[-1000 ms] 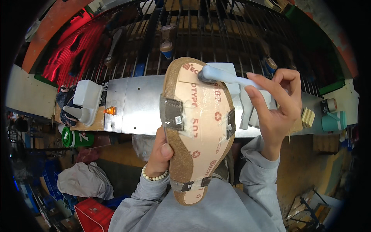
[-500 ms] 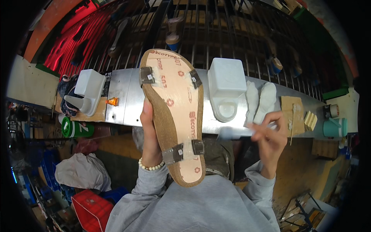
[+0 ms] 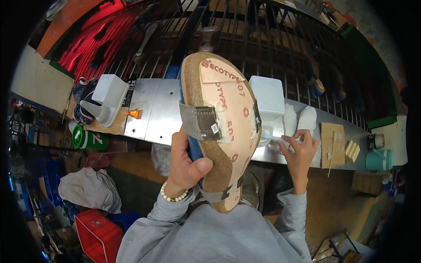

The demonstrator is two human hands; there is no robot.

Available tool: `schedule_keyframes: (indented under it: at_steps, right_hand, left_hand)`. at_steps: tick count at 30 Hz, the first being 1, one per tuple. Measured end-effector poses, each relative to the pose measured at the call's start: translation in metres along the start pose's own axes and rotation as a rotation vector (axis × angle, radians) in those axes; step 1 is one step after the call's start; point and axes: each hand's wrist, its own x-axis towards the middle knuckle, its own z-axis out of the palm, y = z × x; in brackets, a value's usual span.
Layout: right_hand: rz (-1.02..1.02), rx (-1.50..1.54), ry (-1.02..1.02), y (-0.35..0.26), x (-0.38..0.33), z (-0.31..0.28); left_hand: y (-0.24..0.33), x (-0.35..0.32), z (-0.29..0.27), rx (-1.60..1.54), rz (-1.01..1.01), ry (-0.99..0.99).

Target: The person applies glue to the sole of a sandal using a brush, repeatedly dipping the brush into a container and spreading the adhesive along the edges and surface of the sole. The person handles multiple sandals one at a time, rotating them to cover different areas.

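My left hand grips a sandal by its inner edge, with the thumb on the cork side. The tan underside faces me and the toe points away. Grey strap ends are folded over onto it, and a blue last shows under the cork. To the right, my right hand pinches a slim pale brush. Its tip reaches the round dish of the white glue pot and is partly hidden behind the sandal.
A second white pot stands left on cardboard, by an orange nozzle. Beyond the metal bench is a barred rack with lasts. White shoe-shaped pieces, cardboard with a stick and a teal mug lie right.
The sandal has moved right and turned, showing its side and the blue last. My right hand has brought the brush over to the pot's dish.
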Motion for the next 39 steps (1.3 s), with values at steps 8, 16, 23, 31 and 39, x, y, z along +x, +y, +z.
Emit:
schedule_keyframes:
  at_steps: [8, 16, 23, 31, 39]
  right_hand:
    - [0.062, 0.005, 0.002, 0.005, -0.010, 0.003]
    - [0.496, 0.541, -0.033, 0.010, -0.021, 0.006]
    - [0.124, 0.802, 0.324, -0.045, 0.023, -0.065]
    - [-0.135, 0.520, 0.479, -0.078, 0.062, -0.089]
    - [-0.168, 0.491, 0.509, -0.079, 0.071, -0.098]
  left_hand:
    - [0.010, -0.001, -0.008, -0.196, -0.131, 0.008]
    - [0.018, 0.001, -0.001, -0.193, -0.205, 0.084]
    - [0.009, 0.000, 0.012, -0.174, -0.141, -0.152]
    - [0.010, 0.000, 0.017, 0.048, 0.042, -0.211]
    - [0.004, -0.005, 0.018, 0.070, 0.077, -0.209]
